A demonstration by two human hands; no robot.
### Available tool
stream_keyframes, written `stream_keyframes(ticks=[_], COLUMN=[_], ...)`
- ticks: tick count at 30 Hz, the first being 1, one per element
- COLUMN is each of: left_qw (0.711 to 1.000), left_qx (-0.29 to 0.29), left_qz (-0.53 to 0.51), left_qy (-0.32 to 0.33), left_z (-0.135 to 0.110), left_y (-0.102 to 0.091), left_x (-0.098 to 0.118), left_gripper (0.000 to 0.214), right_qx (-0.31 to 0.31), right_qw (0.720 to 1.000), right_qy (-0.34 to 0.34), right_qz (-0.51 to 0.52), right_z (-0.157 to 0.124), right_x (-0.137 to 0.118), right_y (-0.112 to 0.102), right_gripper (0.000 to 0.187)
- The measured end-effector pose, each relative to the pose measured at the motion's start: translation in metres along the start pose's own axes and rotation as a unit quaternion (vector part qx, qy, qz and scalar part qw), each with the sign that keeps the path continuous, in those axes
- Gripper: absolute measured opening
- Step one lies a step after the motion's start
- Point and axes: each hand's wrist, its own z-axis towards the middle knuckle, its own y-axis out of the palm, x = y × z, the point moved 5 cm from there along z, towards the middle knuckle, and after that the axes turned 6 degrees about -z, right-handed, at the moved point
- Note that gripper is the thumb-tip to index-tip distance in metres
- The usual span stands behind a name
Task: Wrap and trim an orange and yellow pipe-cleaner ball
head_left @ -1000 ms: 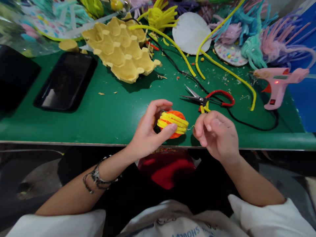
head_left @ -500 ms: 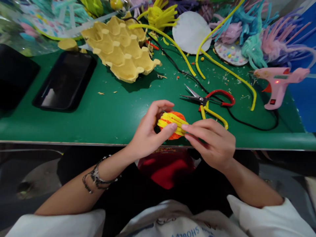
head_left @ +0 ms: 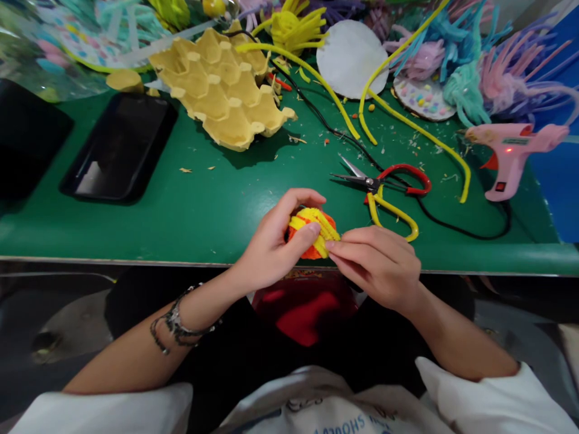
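My left hand [head_left: 280,241] is closed around a small orange and yellow bundle of fuzzy pipe cleaners [head_left: 326,228], thumb pressed on its top. Yellow strands run side by side across the orange part. At the bundle's right end, my right hand [head_left: 384,259] pinches the yellow strands between thumb and fingertips. The underside of the bundle is hidden by my left hand. Just beyond my right hand lie scissors [head_left: 371,182] with one red and one yellow handle, blades apart.
A yellow egg carton piece [head_left: 226,90] and a black phone [head_left: 120,147] lie to the left. Yellow pipe cleaners [head_left: 425,129], a white disc [head_left: 350,60] and a pink glue gun [head_left: 511,154] with its light on are to the right. Pastel pipe cleaner bundles [head_left: 465,84] line the back.
My right hand has shifted slightly left and down. The bundle has turned a little, so its yellow strands now slant down toward the right. My left hand keeps its hold.
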Motion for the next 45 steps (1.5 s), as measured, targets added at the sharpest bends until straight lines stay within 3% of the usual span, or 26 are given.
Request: stream_keyframes(ticks=[16, 26, 37, 45], left_qw=[1.0, 0.995, 0.993, 0.994], left_qx=[0.006, 0.004, 0.002, -0.001], left_qz=[-0.008, 0.093, 0.119, 0.108], left_qy=[-0.002, 0.025, 0.025, 0.025], left_z=[-0.0004, -0.0004, -0.0009, -0.0005], left_y=[-0.0007, 0.0011, 0.0021, 0.0018], left_x=[-0.0005, 0.0026, 0.0032, 0.0042], left_gripper=[0.026, 0.03, 0.029, 0.026], right_qx=[0.0, 0.0, -0.005, -0.015], right_qw=[1.0, 0.999, 0.996, 0.997], right_qy=[0.009, 0.038, 0.001, 0.0], right_qz=[-0.03, -0.029, -0.09, -0.072], right_z=[-0.0002, 0.0011, -0.0003, 0.0009], right_x=[0.0007, -0.0002, -0.0036, -0.0034], right_y=[0.0001, -0.0002, 0.0012, 0.0045], right_gripper=[0.011, 0.007, 0.002, 0.006])
